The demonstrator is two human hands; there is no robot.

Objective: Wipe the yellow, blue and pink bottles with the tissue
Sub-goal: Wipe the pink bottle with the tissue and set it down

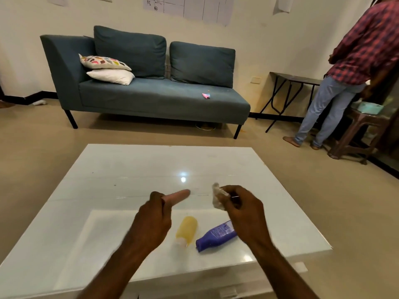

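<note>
left hand (154,219) is closed round the pink bottle (177,197), held up over the table (129,169); bottle's far end sticks out past the fingers, pointing up-right, blurred. right hand (244,209) has the tissue (217,198) pinched in its fingers, crumpled, wad poking out on the left side of the hand. tissue & pink bottle are near each other but apart, gap btwn them over the glossy top.

yellow bottle (187,231) lies on its side on the table below the hands, cap end toward the camera. blue bottle (216,236) lies just beside it on the right, tilted, cap end toward the camera, far end partly behind the right wrist. the two look close but whether they touch i can't tell.

bg: blue sofa (151,91) w/ two pillows (108,67) stacked at its left end, small pink thing (206,95) on the seat. a person (345,72) in a checked shirt stands far right by a folding table (295,79) & a stool (362,134).
</note>
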